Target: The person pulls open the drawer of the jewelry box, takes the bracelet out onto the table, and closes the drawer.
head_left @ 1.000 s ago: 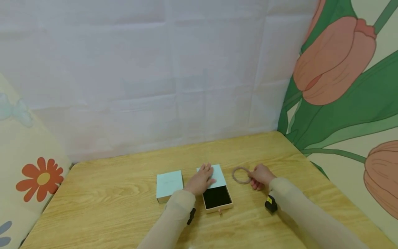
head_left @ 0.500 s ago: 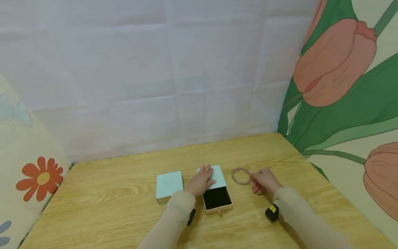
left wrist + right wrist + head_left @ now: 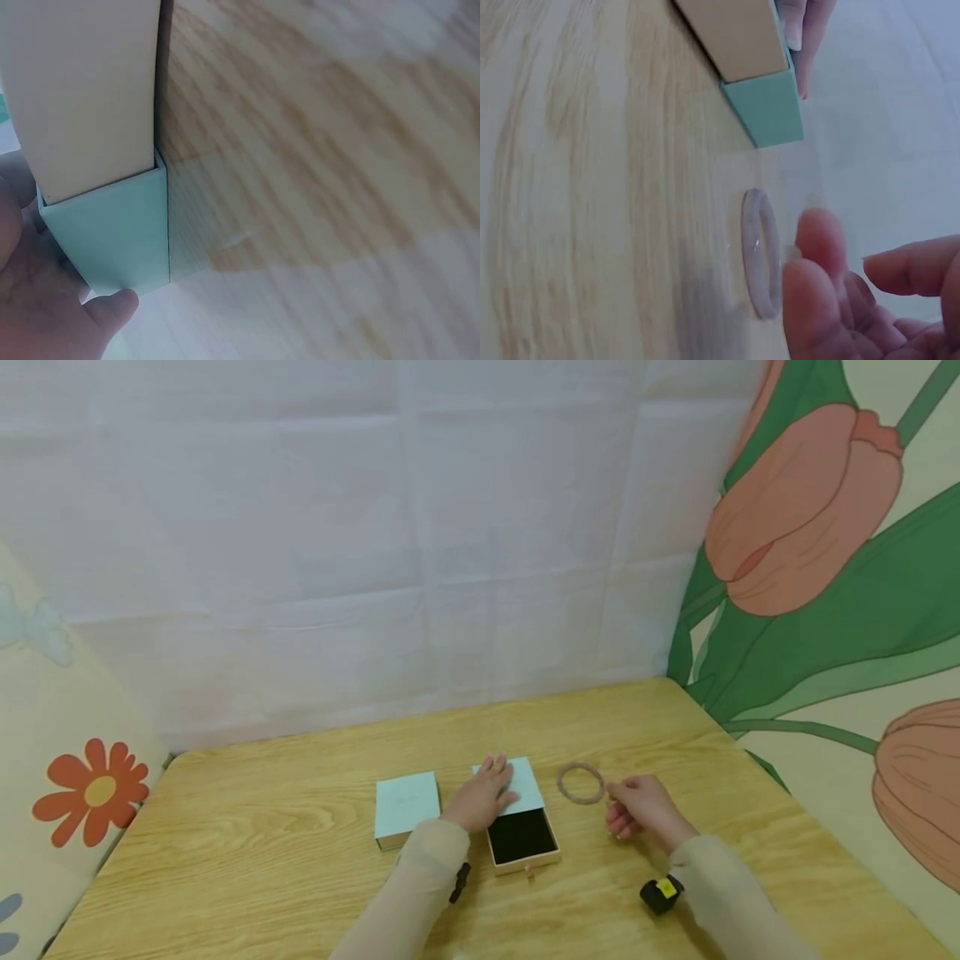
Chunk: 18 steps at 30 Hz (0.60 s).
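My left hand (image 3: 478, 797) rests on the pale blue sleeve (image 3: 527, 781) of a small drawer box, its fingers spread over the top. One fingertip (image 3: 116, 304) reaches down at the sleeve's end in the left wrist view. The box's pinkish drawer (image 3: 523, 841) is pulled out toward me, showing a black lining. A pinkish-grey bangle (image 3: 561, 795) lies flat on the table right of the box. Beside the bangle is my right hand (image 3: 647, 808), holding nothing; the right wrist view shows thumb and forefinger apart, with fingertips (image 3: 821, 240) close to the bangle (image 3: 751, 255).
A second pale blue box (image 3: 407, 806), closed, sits to the left of the open one. Everything stands on a wood-grain table (image 3: 262, 843). Behind it hangs a white cloth (image 3: 360, 568), and flower-patterned panels (image 3: 817, 527) flank the sides.
My right hand has let go of the bangle and drawn back a little toward me and to the right. The bangle and my left hand on the box stay in place.
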### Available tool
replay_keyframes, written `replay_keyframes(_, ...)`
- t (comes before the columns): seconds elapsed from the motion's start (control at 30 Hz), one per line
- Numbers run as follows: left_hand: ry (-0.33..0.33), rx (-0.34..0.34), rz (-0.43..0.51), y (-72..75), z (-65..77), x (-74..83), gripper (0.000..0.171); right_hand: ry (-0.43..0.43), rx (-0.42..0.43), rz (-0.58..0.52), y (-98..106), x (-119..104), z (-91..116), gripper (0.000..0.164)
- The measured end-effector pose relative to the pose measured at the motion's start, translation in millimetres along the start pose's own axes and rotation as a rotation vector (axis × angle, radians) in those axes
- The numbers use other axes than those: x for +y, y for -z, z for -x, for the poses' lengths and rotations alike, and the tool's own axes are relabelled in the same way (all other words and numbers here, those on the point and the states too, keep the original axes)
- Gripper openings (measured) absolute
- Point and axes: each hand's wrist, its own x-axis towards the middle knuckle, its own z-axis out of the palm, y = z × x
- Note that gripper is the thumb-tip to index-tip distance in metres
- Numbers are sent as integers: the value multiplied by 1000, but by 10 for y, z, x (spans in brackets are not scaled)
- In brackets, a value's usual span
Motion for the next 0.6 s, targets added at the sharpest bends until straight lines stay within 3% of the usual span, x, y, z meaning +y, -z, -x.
replay_keyframes(0.6,-11,5,-2,24,26,25,57,26,2,-9,-161,-123,293,27)
